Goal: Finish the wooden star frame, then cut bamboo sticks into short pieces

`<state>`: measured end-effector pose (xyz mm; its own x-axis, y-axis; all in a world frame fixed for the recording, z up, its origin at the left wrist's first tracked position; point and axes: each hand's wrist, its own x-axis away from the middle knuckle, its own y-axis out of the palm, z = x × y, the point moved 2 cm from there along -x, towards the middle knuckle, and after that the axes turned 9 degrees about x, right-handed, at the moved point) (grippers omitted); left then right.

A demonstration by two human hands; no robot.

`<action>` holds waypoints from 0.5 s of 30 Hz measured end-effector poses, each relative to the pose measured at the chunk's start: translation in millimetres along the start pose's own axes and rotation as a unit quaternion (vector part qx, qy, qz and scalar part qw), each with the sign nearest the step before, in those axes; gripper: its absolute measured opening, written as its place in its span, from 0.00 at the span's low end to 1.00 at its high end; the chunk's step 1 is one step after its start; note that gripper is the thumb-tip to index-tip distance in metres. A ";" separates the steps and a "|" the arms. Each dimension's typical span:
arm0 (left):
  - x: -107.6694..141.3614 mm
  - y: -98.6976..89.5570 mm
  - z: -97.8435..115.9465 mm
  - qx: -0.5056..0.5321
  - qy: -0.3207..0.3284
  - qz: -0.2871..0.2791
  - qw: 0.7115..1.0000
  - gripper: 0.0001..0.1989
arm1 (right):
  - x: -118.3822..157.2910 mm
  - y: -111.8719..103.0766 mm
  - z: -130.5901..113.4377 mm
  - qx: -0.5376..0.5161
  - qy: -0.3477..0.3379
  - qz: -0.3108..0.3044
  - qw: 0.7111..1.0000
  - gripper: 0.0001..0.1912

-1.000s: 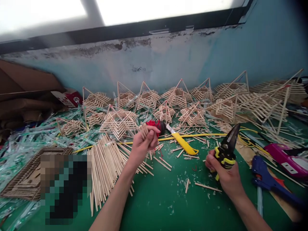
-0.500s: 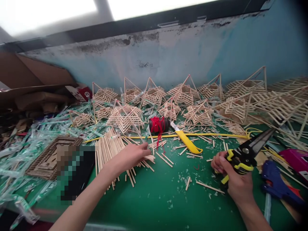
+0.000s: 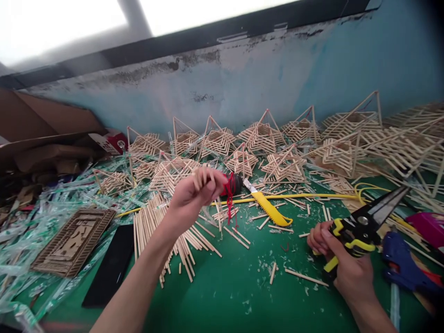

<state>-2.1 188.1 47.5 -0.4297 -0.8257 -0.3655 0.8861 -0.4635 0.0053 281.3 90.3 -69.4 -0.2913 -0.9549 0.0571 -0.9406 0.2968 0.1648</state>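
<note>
My left hand (image 3: 194, 194) is raised above a loose pile of thin wooden sticks (image 3: 149, 219), its fingers curled round a few short sticks. My right hand (image 3: 342, 259) grips black-and-yellow shears (image 3: 357, 231), whose blades point up and to the right. Just beyond my left hand lies a dark spool wound with red thread (image 3: 234, 184), partly hidden by the fingers. A yellow-handled knife (image 3: 270, 208) rests between my hands.
Star-shaped stick frames (image 3: 263, 136) line the wall. A black phone (image 3: 111, 266) and a cardboard piece (image 3: 72, 240) lie left among plastic wrappers. At right are a blue glue gun (image 3: 398, 259) and a magenta object (image 3: 426, 227). A yellow cord (image 3: 312, 195) crosses the green table (image 3: 222, 296).
My left hand has lifted off the pile and turned, with sticks now showing between its fingers. My right hand still holds the shears. The view has shifted slightly.
</note>
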 end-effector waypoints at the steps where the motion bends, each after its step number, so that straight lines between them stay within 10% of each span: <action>1: -9.5 7.4 -3.1 0.061 0.005 -0.001 0.998 0.11 | 0.1 0.0 -0.4 0.000 0.001 0.001 1.000 0.14; 9: -25.7 32.3 -74.5 0.126 0.009 0.046 0.991 0.13 | 3.7 -3.8 3.4 -0.049 0.037 0.024 0.998 0.11; 15: -2.7 44.8 -83.9 0.161 -0.007 0.037 0.986 0.07 | 6.7 -1.6 0.7 0.004 0.043 0.034 0.999 0.11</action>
<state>53.4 196.6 -29.3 -0.3708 -0.8642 -0.3400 0.8149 -0.4784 0.3272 280.7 83.4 -70.0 -0.3389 -0.9286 0.1513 -0.9208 0.3604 0.1490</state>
